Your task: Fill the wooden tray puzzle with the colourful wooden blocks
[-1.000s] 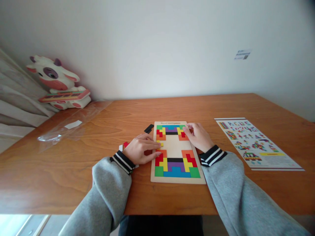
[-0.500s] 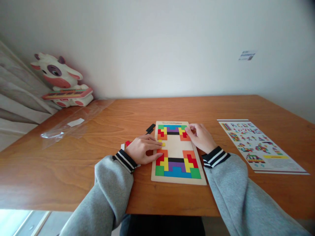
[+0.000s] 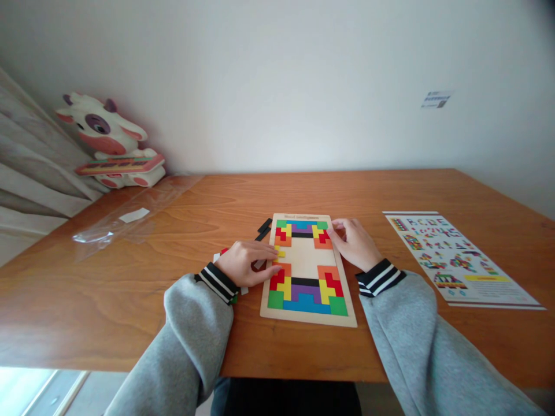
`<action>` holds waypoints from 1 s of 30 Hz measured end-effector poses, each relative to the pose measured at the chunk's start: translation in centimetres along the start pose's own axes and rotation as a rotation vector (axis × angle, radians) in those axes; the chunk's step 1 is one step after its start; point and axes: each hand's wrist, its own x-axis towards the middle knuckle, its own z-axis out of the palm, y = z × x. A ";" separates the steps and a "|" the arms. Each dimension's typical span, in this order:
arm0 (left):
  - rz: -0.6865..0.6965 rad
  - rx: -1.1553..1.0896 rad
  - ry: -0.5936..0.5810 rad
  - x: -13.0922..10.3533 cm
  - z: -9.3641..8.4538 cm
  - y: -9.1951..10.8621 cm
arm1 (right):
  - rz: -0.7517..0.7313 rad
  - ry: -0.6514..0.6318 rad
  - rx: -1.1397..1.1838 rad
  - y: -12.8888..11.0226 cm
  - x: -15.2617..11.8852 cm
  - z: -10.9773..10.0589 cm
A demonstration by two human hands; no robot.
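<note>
A wooden block-puzzle board (image 3: 307, 322) lies flat on the table, with coloured pieces filling both ends and bare wood across its middle. My left hand (image 3: 245, 264) rests over its left edge, fingers stretched and thumb apart, fingertips at a small yellow piece (image 3: 281, 253). At the upper right edge, my right hand (image 3: 358, 245) has thumb and forefinger curled together on the board's rim by a red piece (image 3: 323, 237). Black pieces (image 3: 262, 230) lie past the left rim. White and red bits beside my left hand are partly covered by it.
A printed pattern sheet (image 3: 459, 260) lies to the right. At the back left stand a toy cow with a keyboard (image 3: 117, 144) and, before it, a clear plastic bag (image 3: 108, 231). A wall (image 3: 286, 86) borders the table's far side.
The board has slid slightly left and my left hand has shifted left along with it. My right hand has stayed nearly in place, its fingertips now nearer the board's edge.
</note>
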 end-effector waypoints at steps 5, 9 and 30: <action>-0.021 -0.053 0.011 0.3 0.1 0.6 | -0.003 0.014 -0.003 0.1 0.0 0.1; -0.070 -0.008 0.038 0.2 -1.1 0.5 | -0.001 0.020 0.002 0.2 0.0 0.0; -0.263 0.182 0.029 -5.8 -6.2 -2.6 | 0.008 0.008 -0.007 0.1 0.0 -0.1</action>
